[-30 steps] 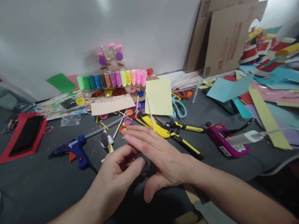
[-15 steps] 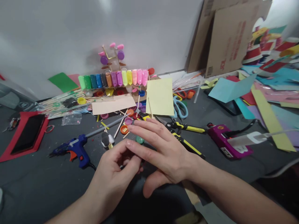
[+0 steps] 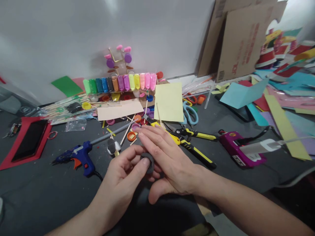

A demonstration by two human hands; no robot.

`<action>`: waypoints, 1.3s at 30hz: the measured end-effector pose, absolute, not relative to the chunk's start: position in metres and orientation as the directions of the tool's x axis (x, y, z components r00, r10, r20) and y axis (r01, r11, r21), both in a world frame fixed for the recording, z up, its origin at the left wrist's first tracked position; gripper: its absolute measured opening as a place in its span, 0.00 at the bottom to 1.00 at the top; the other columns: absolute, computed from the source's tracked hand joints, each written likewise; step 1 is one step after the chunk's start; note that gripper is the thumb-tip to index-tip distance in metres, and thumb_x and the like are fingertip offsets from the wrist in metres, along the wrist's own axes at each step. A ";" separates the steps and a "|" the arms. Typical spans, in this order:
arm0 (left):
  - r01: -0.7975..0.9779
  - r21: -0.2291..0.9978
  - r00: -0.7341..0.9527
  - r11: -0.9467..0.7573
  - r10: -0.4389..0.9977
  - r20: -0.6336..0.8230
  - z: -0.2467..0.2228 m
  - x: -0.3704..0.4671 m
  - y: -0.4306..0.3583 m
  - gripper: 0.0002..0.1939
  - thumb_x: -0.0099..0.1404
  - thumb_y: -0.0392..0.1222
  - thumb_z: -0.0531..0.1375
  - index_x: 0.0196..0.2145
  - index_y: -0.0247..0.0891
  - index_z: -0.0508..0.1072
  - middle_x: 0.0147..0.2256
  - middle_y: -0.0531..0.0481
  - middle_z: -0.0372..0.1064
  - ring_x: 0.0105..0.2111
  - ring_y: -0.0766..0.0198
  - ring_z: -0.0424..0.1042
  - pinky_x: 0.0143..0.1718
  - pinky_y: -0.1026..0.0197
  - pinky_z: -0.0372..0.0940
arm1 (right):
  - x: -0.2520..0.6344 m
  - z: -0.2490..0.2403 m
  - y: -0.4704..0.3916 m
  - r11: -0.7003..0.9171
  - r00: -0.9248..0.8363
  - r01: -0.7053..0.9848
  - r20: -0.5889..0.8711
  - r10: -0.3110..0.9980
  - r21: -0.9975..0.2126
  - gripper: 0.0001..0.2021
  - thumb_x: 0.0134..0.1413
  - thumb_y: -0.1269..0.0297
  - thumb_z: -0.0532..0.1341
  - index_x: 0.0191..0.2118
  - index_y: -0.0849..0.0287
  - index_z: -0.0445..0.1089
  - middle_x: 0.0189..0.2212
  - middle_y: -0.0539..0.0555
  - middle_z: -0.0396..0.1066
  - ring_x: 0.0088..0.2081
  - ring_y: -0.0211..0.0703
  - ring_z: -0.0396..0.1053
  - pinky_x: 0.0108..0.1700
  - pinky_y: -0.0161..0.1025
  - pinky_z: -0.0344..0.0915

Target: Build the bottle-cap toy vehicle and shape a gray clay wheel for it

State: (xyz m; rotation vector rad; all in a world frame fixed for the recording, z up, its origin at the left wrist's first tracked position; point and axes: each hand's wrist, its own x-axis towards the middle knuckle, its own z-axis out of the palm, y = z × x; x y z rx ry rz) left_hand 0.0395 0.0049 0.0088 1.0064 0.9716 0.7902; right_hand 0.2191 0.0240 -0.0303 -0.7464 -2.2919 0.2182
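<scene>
Between thumb and curled fingers, my left hand [image 3: 125, 177] grips a small rounded dark grey lump of modelling clay [image 3: 150, 160]. Its thumb presses on the face of the clay, and part of the lump is hidden behind the fingers. My right hand [image 3: 169, 160] reaches in from the right with its fingers stretched out and its thumb apart. Its underside faces the clay; whether it touches the lump I cannot tell. Just beyond the left hand lies a small black-and-white clay piece [image 3: 112, 146] on a stick.
At left lie a blue glue gun [image 3: 86, 157] and a phone [image 3: 31, 139] on red paper. Behind the hands are coloured clay packs [image 3: 120, 82], a yellow sheet [image 3: 169, 101], light-blue scissors [image 3: 190, 113] and yellow-black pliers [image 3: 199, 154]. A purple power adapter [image 3: 240, 149] stands at right.
The dark clay, hidden before, now shows under my left thumb. My right hand's fingers have shifted slightly up and right, off the left fingertips.
</scene>
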 end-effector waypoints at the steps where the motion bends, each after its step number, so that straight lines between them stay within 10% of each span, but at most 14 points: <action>1: -0.083 0.938 0.353 0.336 0.890 -0.287 0.011 0.040 0.005 0.05 0.69 0.42 0.63 0.37 0.39 0.77 0.28 0.52 0.78 0.28 0.66 0.75 0.34 0.66 0.72 | 0.219 -0.030 0.023 0.807 -0.577 0.475 0.569 0.586 -0.350 0.51 0.62 0.30 0.51 0.72 0.71 0.44 0.68 0.73 0.59 0.73 0.57 0.48 0.74 0.60 0.42; 14: 0.021 0.965 0.261 0.261 0.930 -0.258 0.011 0.048 0.000 0.07 0.66 0.46 0.64 0.36 0.39 0.75 0.26 0.55 0.71 0.25 0.68 0.67 0.27 0.69 0.63 | 0.207 -0.033 0.007 0.681 -0.494 0.667 0.506 0.707 -0.302 0.54 0.60 0.28 0.50 0.71 0.76 0.44 0.71 0.75 0.51 0.76 0.60 0.35 0.73 0.66 0.25; 26: -0.110 0.927 0.321 0.359 0.895 -0.309 0.001 0.046 0.001 0.10 0.69 0.47 0.62 0.33 0.39 0.75 0.28 0.56 0.68 0.23 0.70 0.59 0.23 0.69 0.60 | 0.211 -0.032 0.012 0.707 -0.523 0.509 0.476 0.707 -0.492 0.44 0.68 0.36 0.45 0.76 0.62 0.32 0.73 0.69 0.49 0.76 0.56 0.38 0.73 0.69 0.38; 33: -0.127 0.939 0.297 0.319 0.916 -0.271 0.007 0.051 0.001 0.08 0.65 0.45 0.64 0.31 0.40 0.75 0.30 0.53 0.73 0.33 0.64 0.70 0.36 0.66 0.68 | 0.208 -0.032 0.009 0.696 -0.522 0.537 0.460 0.718 -0.477 0.46 0.66 0.33 0.42 0.75 0.64 0.35 0.73 0.69 0.50 0.76 0.57 0.38 0.73 0.69 0.33; 39: -0.051 0.935 0.273 0.351 0.905 -0.325 0.005 0.045 0.002 0.08 0.67 0.46 0.64 0.33 0.40 0.75 0.25 0.56 0.67 0.24 0.68 0.64 0.25 0.69 0.62 | 0.212 -0.031 0.013 0.689 -0.530 0.470 0.448 0.720 -0.551 0.49 0.63 0.31 0.49 0.74 0.65 0.38 0.72 0.72 0.50 0.76 0.57 0.41 0.73 0.67 0.40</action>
